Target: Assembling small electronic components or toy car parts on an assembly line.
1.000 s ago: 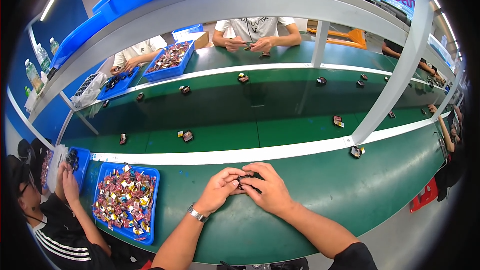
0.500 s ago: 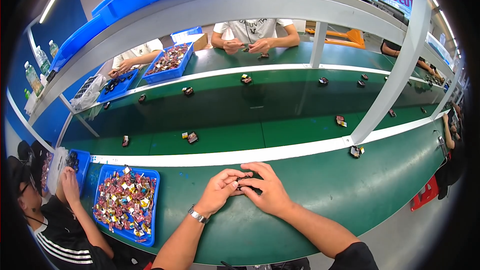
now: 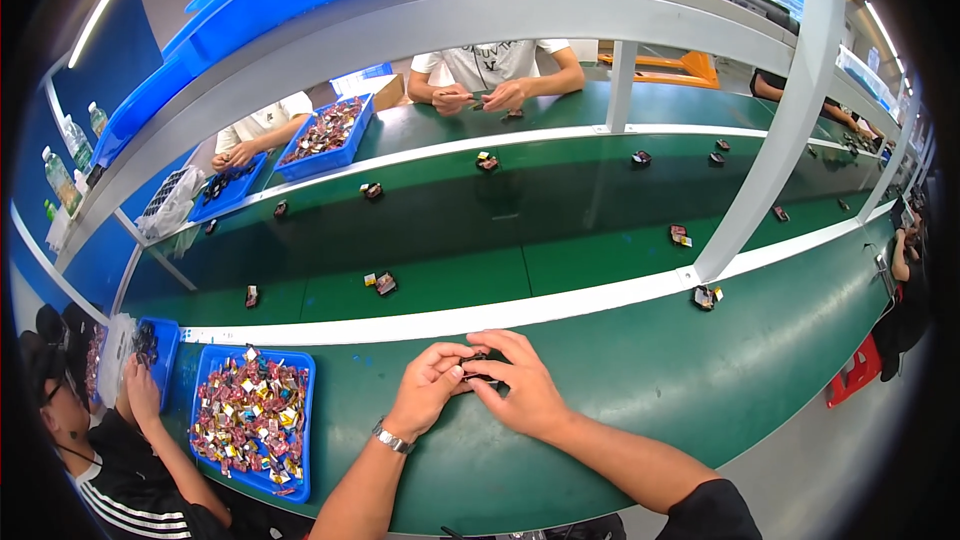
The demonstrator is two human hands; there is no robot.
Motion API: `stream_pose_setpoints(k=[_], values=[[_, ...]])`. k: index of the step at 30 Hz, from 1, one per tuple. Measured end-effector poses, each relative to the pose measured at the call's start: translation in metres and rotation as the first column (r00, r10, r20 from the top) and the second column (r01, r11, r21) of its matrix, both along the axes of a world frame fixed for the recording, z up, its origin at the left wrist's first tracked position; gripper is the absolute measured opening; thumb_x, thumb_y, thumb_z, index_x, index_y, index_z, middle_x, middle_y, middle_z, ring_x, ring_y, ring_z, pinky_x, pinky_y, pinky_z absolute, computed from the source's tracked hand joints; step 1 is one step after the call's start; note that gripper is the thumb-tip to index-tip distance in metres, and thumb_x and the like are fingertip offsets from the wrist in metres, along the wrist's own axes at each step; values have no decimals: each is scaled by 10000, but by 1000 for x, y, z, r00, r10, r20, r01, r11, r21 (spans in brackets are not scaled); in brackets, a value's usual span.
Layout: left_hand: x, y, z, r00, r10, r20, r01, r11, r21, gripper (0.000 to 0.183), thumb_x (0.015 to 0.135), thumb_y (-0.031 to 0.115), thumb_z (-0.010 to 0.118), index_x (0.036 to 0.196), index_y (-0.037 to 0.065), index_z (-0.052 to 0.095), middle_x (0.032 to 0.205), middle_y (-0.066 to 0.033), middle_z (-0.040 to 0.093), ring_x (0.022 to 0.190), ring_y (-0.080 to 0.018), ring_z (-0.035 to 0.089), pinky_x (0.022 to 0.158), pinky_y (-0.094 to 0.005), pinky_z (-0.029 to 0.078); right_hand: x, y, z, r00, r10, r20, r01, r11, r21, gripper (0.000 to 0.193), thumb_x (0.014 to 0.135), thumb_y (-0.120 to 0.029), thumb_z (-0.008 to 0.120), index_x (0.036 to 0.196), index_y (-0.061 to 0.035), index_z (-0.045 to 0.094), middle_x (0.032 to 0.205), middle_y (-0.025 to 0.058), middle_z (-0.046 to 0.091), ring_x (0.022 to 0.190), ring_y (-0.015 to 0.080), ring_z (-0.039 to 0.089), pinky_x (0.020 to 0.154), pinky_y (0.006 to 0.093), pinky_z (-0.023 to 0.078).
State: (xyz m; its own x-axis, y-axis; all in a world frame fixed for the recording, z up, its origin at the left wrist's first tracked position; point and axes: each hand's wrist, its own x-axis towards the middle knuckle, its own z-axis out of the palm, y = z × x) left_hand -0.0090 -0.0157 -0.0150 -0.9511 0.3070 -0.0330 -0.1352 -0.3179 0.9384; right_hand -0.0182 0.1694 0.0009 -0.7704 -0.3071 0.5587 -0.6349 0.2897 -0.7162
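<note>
My left hand [image 3: 425, 392] and my right hand [image 3: 522, 388] meet over the green table near its middle. Between their fingertips they hold a small dark part [image 3: 484, 362], mostly covered by the fingers, so its exact kind is not clear. Both hands are closed on it, thumbs and fingers pinching from either side. To the left of my left hand, a blue tray [image 3: 312, 420] is piled with small reddish circuit pieces [image 3: 255, 410] bearing white and yellow bits. Off to the right, one small black assembly [image 3: 706, 297] with a pale tab lies by the white rail.
Beyond the white rail [image 3: 450, 318], a green belt [image 3: 450, 270] carries several small dark assemblies. A grey post [image 3: 770, 120] and shelf beam [image 3: 500, 15] cross overhead. One co-worker [image 3: 140, 440] sits at my left; others work across the belt beside another blue tray [image 3: 345, 155].
My hands still hold the small dark part together, with the fingers slightly shifted. The view has turned a little, and the belt's pieces show almost the same places.
</note>
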Motion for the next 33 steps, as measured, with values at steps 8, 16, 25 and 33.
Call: stream_pose_setpoints(k=[8, 16, 25, 33], values=[[0, 2, -4, 1000, -15, -26, 16, 999, 38, 246, 997, 48, 481, 1238, 1, 495, 1363, -180, 524, 1174, -225, 586, 984, -362, 512, -1, 2, -3, 999, -36, -34, 37, 999, 4, 213, 742, -25, 730, 951, -67, 724, 1242, 81, 609, 1197, 314, 520, 965, 408, 466], [2, 6, -3, 998, 14, -56, -12, 999, 37, 247, 1000, 37, 464, 1243, 6, 492, 1381, -192, 510, 1194, -234, 577, 986, -360, 509, -2, 3, 0, 999, 25, -22, -25, 1000, 3, 236, 765, -3, 698, 988, -79, 711, 1333, 113, 558, 1268, 353, 473, 1011, 428, 444], [1, 6, -3, 999, 46, 10, -47, 997, 64, 251, 995, 58, 494, 1241, 12, 486, 1233, -129, 599, 1091, -192, 616, 937, -373, 542, -6, 6, 10, 968, -65, -241, 75, 997, 33, 250, 692, 18, 729, 926, -56, 684, 1047, 85, 622, 1009, 290, 596, 834, 368, 522], [3, 9, 6, 999, 21, 43, -22, 999, 29, 269, 1008, 30, 422, 1270, 26, 484, 1359, -114, 535, 1188, -176, 560, 985, -333, 501, -5, 6, 13, 949, -21, -314, 75, 984, 161, 273, 671, 20, 731, 929, -50, 677, 961, 67, 623, 893, 247, 614, 745, 337, 538]])
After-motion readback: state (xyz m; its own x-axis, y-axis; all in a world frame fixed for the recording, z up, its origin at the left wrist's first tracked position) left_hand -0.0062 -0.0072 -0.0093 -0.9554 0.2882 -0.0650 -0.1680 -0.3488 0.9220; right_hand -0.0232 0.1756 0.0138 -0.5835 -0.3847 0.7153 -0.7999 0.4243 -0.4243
